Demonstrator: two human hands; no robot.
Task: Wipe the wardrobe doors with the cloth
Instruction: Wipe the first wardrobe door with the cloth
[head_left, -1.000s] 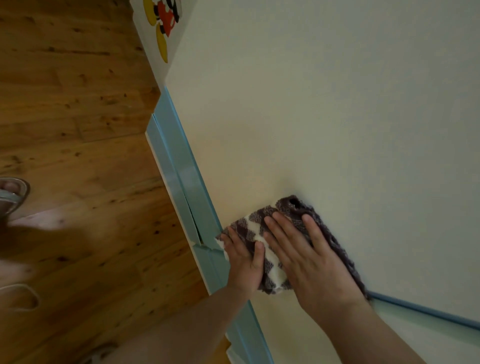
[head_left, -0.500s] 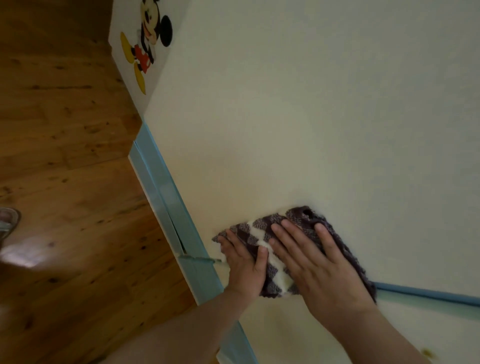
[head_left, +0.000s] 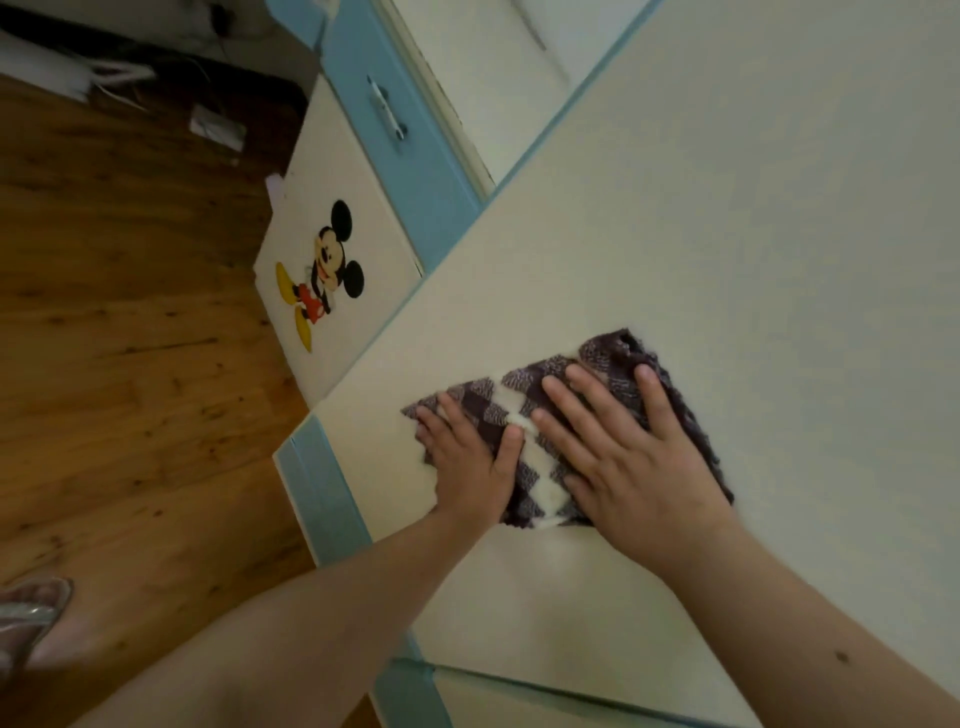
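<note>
two hands (head_left: 545, 467) press one cloth (head_left: 613, 364) on one door (head_left: 727, 208).

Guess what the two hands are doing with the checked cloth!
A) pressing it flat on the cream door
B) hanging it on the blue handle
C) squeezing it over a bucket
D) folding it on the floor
A: the left hand and the right hand both lie with straight fingers on the cloth, which is spread flat against the cream wardrobe door.

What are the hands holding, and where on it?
Nothing is gripped: the left hand presses the left end of the cloth and the right hand its right half, flat against the wardrobe door.
</note>
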